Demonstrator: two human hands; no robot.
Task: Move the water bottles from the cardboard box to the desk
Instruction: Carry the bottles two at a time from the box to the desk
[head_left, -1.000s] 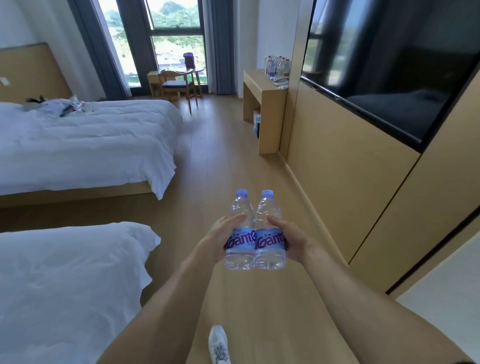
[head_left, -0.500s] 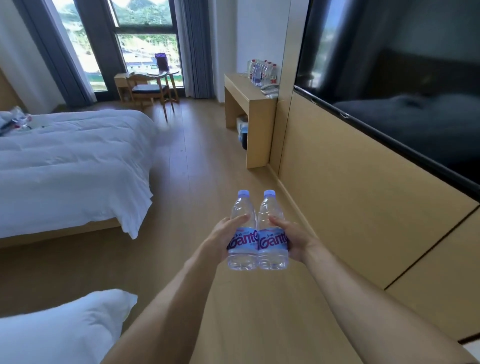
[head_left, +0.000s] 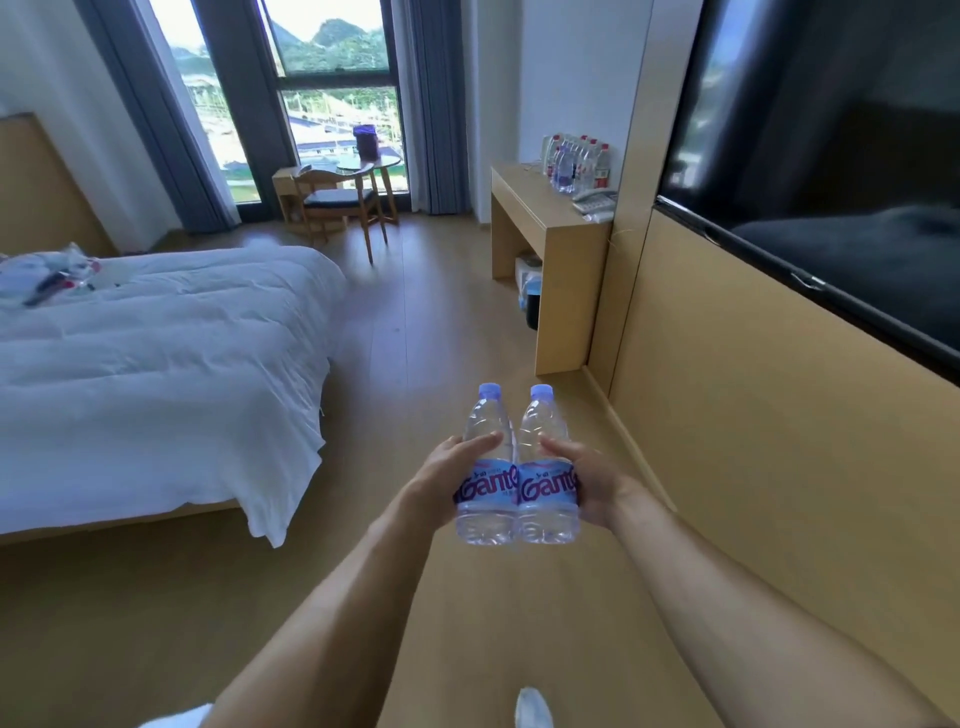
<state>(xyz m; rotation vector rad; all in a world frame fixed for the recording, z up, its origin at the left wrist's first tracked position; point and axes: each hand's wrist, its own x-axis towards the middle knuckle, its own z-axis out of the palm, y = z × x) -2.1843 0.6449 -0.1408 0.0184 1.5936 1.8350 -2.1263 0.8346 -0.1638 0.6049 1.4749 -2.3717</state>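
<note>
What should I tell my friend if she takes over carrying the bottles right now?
Hands: left hand grips the left bottle; right hand grips the right bottle, both upright, side by side.
Where: held above the floor; the desk is ahead on the right.
Done: several bottles on the desk already stand by the wall.
Left: walk to the desk and set these two down. The cardboard box is out of view.

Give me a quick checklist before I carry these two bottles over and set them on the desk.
1. Left hand grip on the left bottle: ok, fingers wrap the label.
2. Right hand grip on the right bottle: ok.
3. Both bottles upright, caps on: ok.
4. Floor path to the desk: ok, bare wood.
5. Free space on the desk: ok, near end bare; bottles on the desk and a telephone sit at the wall side.
6. Cardboard box emptied: cannot tell, out of view.
</note>
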